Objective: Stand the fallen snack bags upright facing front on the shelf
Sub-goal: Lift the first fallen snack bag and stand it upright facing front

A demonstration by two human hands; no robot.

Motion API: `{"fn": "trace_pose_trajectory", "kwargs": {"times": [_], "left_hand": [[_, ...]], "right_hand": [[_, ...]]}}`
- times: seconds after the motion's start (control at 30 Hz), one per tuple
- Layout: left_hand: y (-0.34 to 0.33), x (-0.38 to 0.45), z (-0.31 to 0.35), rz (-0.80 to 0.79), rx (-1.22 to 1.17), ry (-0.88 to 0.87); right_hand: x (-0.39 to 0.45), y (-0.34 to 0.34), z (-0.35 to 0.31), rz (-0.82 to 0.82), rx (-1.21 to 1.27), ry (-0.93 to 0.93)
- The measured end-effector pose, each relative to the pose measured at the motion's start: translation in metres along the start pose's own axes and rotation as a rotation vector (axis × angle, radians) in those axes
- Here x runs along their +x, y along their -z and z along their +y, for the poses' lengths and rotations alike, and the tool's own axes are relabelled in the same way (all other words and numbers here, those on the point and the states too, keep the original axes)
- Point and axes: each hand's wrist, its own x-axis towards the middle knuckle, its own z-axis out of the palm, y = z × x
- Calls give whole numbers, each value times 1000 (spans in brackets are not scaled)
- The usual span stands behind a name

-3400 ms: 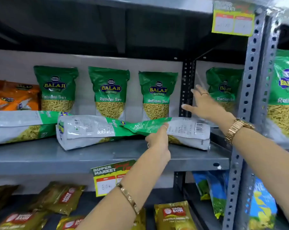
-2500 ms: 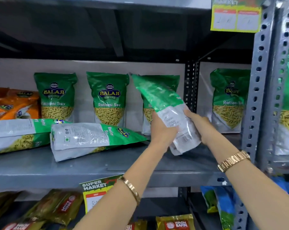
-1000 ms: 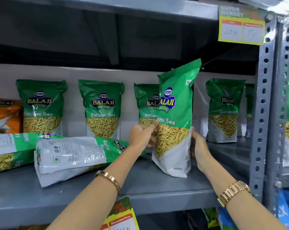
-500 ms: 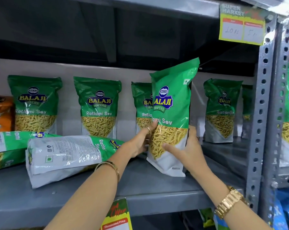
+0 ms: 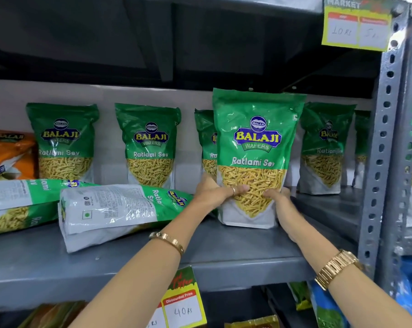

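Note:
A green Balaji Ratlami Sev bag [image 5: 255, 143] stands upright on the grey shelf [image 5: 224, 252], label facing me. My left hand [image 5: 215, 192] grips its lower left side and my right hand [image 5: 279, 200] grips its lower right side. Two more of these bags lie fallen on their sides to the left: one [image 5: 119, 209] back side up just beside my left forearm, another [image 5: 15, 204] at the far left edge. Several upright bags [image 5: 150, 143] line the back of the shelf.
An orange snack bag [image 5: 8, 152] sits at the back left. A perforated grey steel upright [image 5: 385, 147] bounds the shelf on the right, with more green bags beyond it. Yellow price tags [image 5: 356, 29] hang from the shelf above and from this shelf's front edge [image 5: 183, 304].
The bag was lifted from lying flat, turned and stood up. Since half a second ago it is square to the front and both hands have slid down to its lower sides.

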Motion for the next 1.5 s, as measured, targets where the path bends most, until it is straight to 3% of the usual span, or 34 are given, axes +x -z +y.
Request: {"fn": "trace_pose_trajectory", "kwargs": {"times": [0.17, 0.4, 0.87, 1.13, 1.23, 1.33, 1.4, 1.5], "left_hand": [[3, -1, 0, -86, 159, -37], [2, -12, 4, -77, 265, -57], [-7, -80, 28, -54, 328, -105], [-11, -93, 27, -41, 243, -160], [-8, -98, 30, -25, 271, -138], [12, -104, 30, 135, 259, -123], [38, -106, 29, 257, 270, -197], [86, -107, 29, 457, 425, -224]], "right_hand": [[-7, 2, -5, -41, -105, -66], [-24, 9, -16, -122, -289, -174], [-81, 43, -29, -26, -325, -172], [-100, 40, -36, 9, -278, -181], [-101, 33, -36, 275, -207, -12], [-121, 6, -42, 565, -195, 538], [-135, -23, -45, 533, -127, 752], [-154, -70, -49, 347, 33, 648]]}}
